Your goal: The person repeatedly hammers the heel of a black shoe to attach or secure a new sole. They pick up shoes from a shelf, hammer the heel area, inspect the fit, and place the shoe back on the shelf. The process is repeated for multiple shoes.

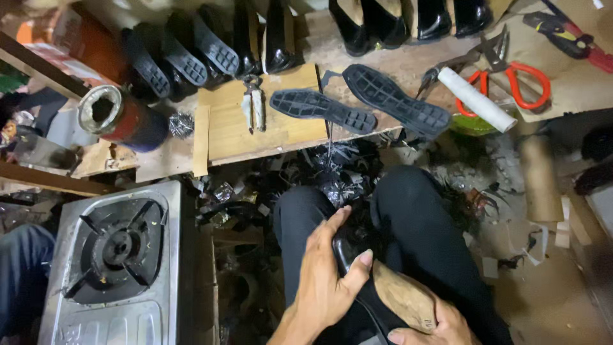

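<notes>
My left hand (325,275) is wrapped over the toe of a black shoe (348,246) resting on my lap, thumb pressed along its side. The shoe is stretched on a brown wooden last (403,297), whose heel end shows bare. My right hand (440,327) grips the back of that last at the bottom edge, mostly cut off by the frame. My knees in black trousers (415,211) spread to either side. Ahead on the low wooden bench (274,128) lie two loose black rubber soles (322,110), (396,99).
A row of black shoes (211,48) stands along the bench's back. Pliers (254,102), red-handled scissors (511,76), a white roll (476,99) and a red can (121,118) sit on it. A gas stove (118,255) is at left. Black scraps litter the floor (332,172).
</notes>
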Demonstrator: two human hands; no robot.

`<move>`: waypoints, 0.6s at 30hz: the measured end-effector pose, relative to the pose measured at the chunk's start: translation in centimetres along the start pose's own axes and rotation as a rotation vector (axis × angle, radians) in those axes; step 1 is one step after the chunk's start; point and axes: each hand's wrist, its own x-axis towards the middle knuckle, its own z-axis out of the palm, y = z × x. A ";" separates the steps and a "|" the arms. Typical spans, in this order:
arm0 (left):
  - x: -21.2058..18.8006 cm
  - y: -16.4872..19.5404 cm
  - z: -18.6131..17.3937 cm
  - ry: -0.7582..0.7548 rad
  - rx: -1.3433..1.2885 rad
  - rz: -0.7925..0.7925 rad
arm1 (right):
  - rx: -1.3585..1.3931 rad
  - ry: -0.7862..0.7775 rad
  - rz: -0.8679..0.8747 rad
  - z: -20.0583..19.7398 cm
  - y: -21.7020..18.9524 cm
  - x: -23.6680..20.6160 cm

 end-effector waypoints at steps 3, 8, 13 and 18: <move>0.2 -0.4 -0.6 -0.075 0.053 0.090 | -0.191 0.034 -0.035 -0.8 1.6 0.1; 0.4 -0.7 -1.7 -0.169 0.049 0.058 | -0.112 -0.032 -0.060 -1.0 3.6 0.3; 0.4 -3.0 -2.4 -0.371 -0.753 -0.001 | -0.098 -0.068 0.017 -1.2 2.8 0.3; -0.6 -7.5 -0.3 -0.278 -1.037 -0.237 | 0.109 -0.221 0.291 -1.4 -1.6 1.9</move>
